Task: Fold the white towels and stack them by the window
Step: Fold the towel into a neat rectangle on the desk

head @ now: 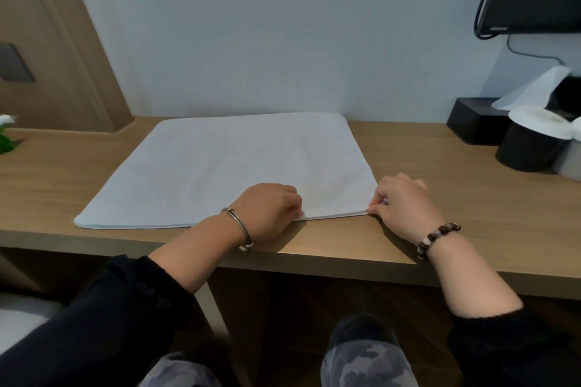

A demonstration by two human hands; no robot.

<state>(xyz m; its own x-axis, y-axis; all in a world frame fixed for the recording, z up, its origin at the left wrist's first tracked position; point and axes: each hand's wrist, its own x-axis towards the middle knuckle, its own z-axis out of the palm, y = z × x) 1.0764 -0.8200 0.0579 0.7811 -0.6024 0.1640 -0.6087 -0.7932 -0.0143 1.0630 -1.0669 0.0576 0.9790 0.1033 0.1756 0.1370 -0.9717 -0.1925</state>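
The left hand [270,210] and right hand [402,201] pinch the towel [239,166] along its six-o'clock edge; an uneven lift could skew the fold.

Black sleeves [110,308]; silver bangle [240,229] on left wrist, brown-white bead bracelet [437,239] on right; grey camo trousers [367,364].

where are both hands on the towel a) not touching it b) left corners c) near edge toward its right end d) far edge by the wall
C: the left hand and right hand both pinch the white towel along its near edge, the right one at the corner.
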